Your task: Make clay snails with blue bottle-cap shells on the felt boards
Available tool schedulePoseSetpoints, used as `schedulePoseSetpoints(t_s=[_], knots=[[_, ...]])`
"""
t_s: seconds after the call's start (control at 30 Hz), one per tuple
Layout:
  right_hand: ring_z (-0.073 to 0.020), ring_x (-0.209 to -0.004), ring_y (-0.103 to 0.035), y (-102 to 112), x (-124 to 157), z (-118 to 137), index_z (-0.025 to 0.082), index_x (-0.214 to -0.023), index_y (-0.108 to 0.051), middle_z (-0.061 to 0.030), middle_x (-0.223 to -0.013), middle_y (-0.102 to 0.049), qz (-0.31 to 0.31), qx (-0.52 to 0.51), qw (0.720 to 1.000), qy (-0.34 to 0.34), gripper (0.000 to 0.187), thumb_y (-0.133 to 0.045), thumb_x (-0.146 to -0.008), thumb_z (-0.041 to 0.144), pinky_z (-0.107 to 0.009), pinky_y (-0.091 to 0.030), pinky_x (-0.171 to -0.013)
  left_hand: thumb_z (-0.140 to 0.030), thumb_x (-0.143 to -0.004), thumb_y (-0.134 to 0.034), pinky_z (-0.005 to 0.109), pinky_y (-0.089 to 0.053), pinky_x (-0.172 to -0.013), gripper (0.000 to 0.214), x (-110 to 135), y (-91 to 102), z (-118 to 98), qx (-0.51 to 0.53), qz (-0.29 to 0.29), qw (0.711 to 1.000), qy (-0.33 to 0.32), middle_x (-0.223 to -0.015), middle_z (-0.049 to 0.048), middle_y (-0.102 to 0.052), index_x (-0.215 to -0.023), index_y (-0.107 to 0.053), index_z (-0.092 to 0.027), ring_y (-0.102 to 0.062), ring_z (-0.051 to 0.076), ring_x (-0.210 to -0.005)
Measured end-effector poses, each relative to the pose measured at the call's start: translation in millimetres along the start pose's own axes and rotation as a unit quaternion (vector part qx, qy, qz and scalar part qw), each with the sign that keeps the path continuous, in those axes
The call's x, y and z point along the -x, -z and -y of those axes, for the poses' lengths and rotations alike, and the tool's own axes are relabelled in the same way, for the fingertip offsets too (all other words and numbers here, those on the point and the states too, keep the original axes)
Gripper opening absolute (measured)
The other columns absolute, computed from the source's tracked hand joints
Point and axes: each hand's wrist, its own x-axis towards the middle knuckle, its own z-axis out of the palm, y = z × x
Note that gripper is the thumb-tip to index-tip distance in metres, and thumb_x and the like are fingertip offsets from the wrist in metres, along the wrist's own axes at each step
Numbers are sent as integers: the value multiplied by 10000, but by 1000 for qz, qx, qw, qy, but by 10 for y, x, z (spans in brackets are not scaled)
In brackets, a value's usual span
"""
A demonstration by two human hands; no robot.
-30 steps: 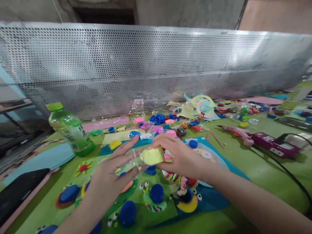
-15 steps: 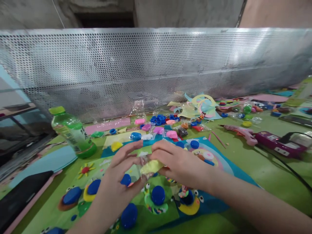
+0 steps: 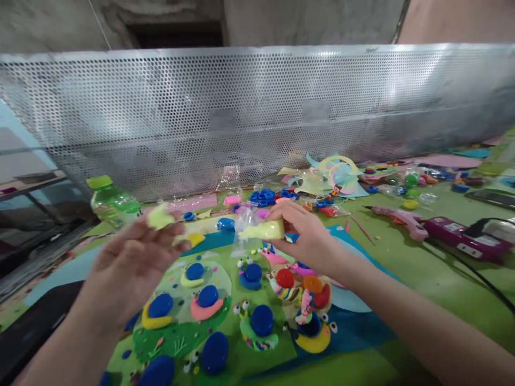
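My right hand (image 3: 306, 236) pinches a lump of pale yellow clay (image 3: 263, 230) that sits in a clear plastic wrapper (image 3: 246, 228). My left hand (image 3: 131, 262) is raised to the left and pinches a small torn-off piece of yellow clay (image 3: 160, 217) between its fingertips. Both hands hover over a felt craft board (image 3: 257, 354) with snails made of blue bottle caps (image 3: 260, 320) and coloured clay.
A green drink bottle (image 3: 115, 203) stands behind my left hand. Loose blue caps (image 3: 261, 197), clay packets and paper cut-outs (image 3: 330, 174) lie along a perforated metal panel (image 3: 257, 118). A pink glue gun (image 3: 396, 219) and a purple device (image 3: 462, 238) with a black cable lie at the right.
My hands have come apart. The left one pulled a small piece off the yellow clay and lifted it up and left; the right keeps the wrapped lump, raised slightly.
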Motion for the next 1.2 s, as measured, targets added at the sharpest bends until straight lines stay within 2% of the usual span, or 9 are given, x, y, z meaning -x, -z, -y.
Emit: schedulePoseSetpoints(t_s=[0.1, 0.17, 0.23, 0.37, 0.5, 0.67, 0.87, 1.0, 1.2], knots=[[-130, -824, -525, -15, 6, 38, 183, -891, -504, -42, -952, -544, 17, -23, 1000, -1, 151, -583, -771, 139, -225, -453, -650, -631, -729, -560, 325, -556, -628, 373, 32, -166, -45, 140, 50, 988, 47, -824, -2, -645, -865, -562, -283, -627, 182, -752], [-122, -796, -521, -20, 13, 60, 181, -891, -509, -42, -946, -546, 22, -25, 999, -9, 153, -576, -766, 124, -223, -450, -639, -525, -752, -608, 263, -522, -542, 267, 64, -257, -84, 177, 58, 981, 63, -688, -17, -623, -764, -563, -262, -595, 132, -600], [-117, -755, -516, -20, 19, 71, 182, -886, -514, -43, -939, -545, 41, -20, 999, -23, 152, -575, -763, 116, -227, -450, -624, -382, -752, -659, 227, -503, -527, 151, 91, -299, -108, 184, 59, 978, 80, -684, -29, -618, -779, -574, -260, -569, 99, -554], [-130, -773, -528, -19, 35, 84, 193, -920, -524, -45, -969, -549, 57, -3, 998, -19, 176, -587, -764, 140, -254, -463, -650, -267, -718, -676, 251, -532, -589, 364, 133, -302, -124, 115, 58, 988, 81, -756, -20, -615, -1045, -520, -305, -594, 127, -647], [-163, -904, -547, -26, 49, 110, 206, -965, -521, -47, -1006, -564, 79, -5, 997, -10, 213, -583, -769, 150, -299, -475, -744, -305, -755, -624, 184, -488, -530, 113, 181, -337, -163, 5, 79, 995, 60, -707, -5, -588, -852, -629, -248, -555, 106, -606], [-162, -942, -537, -51, 59, 162, 195, -935, -516, -48, -1007, -560, 92, -17, 996, 3, 191, -585, -768, 131, -310, -462, -802, -294, -809, -558, 156, -454, -544, 92, 234, -393, -186, -152, 94, 983, -50, -789, -33, -598, -878, -618, -309, -550, 89, -653], [-165, -925, -520, -71, 80, 207, 183, -987, -520, -50, -991, -546, 114, 30, 993, 24, 207, -590, -794, 161, -298, -461, -790, -285, -787, -582, 155, -423, -508, 70, 258, -440, -218, -204, 117, 969, -81, -729, -31, -567, -740, -607, -239, -525, 81, -583], [-188, -886, -519, -85, 94, 211, 169, -1049, -524, -73, -999, -528, 168, 138, 975, 54, 225, -555, -830, 212, -301, -469, -704, -244, -820, -501, 170, -421, -513, 86, 278, -505, -211, -227, 118, 963, -89, -730, -12, -550, -807, -580, -213, -514, 91, -589], [-192, -752, -509, -93, 97, 307, 136, -893, -553, -80, -860, -530, 185, 234, 946, 126, 367, -495, -844, 495, -296, -423, -591, -231, -802, -488, 182, -405, -545, 134, 321, -608, -239, -188, 109, 972, -87, -698, -4, -551, -720, -589, -200, -525, 102, -626]])
